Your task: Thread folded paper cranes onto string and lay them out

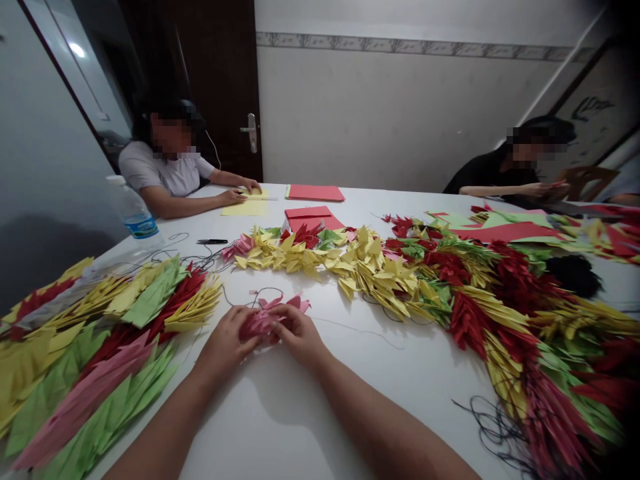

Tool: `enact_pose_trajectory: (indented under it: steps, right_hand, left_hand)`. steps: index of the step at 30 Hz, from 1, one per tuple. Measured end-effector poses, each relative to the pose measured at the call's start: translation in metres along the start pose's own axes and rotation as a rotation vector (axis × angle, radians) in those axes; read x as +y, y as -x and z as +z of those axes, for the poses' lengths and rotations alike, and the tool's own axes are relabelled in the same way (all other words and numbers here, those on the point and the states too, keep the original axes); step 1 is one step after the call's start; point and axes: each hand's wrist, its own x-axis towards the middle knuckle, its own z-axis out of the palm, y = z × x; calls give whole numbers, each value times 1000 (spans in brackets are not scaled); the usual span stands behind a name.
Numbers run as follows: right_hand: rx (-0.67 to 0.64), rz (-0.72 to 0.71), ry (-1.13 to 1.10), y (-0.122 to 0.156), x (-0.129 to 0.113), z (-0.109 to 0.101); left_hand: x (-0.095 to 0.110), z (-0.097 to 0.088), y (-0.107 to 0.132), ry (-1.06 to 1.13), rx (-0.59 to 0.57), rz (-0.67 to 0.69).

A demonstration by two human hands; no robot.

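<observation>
Both hands meet at the near middle of the white table (pixel 320 427), around a cluster of pink folded paper pieces (pixel 261 321). My left hand (pixel 231 339) is wrapped round its left side. From the right, the thumb and fingers of my right hand (pixel 299 332) pinch the cluster. A dark cord loops on the table just beyond my fingers, and a thin thread trails off to the right. Part of the pink paper is hidden under my fingers. Past the hands lies a long row of yellow folded paper pieces (pixel 373 260).
Strung red, yellow and green paper (pixel 470 320) heaps up on the right, with tangled black cord (pixel 500 427). More paper strands (pixel 100 360) lie left. Small black snips (pixel 213 241), a water bottle (pixel 137 215) and red paper sheets (pixel 315 193) stand farther back. Two people sit across.
</observation>
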Motion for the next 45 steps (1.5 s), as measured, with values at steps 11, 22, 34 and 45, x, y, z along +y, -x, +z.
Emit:
enact_pose_trajectory:
  steps: [11,22,34,45]
  right_hand:
    - [28,-159,672,6,-3,-2]
    - [42,-109,679,2,-7,-5]
    - [-22,-155,858,-1,-5,-3]
    - [-66,-171,1018,-2,-7,-2]
  left_hand:
    - [-6,-3,-2,54,-9,2]
    - [-8,-9,-3,133,-50,-13]
    - [-8,-11,0,322,-119,-38]
    - [-4,-9,3,396,-175,-49]
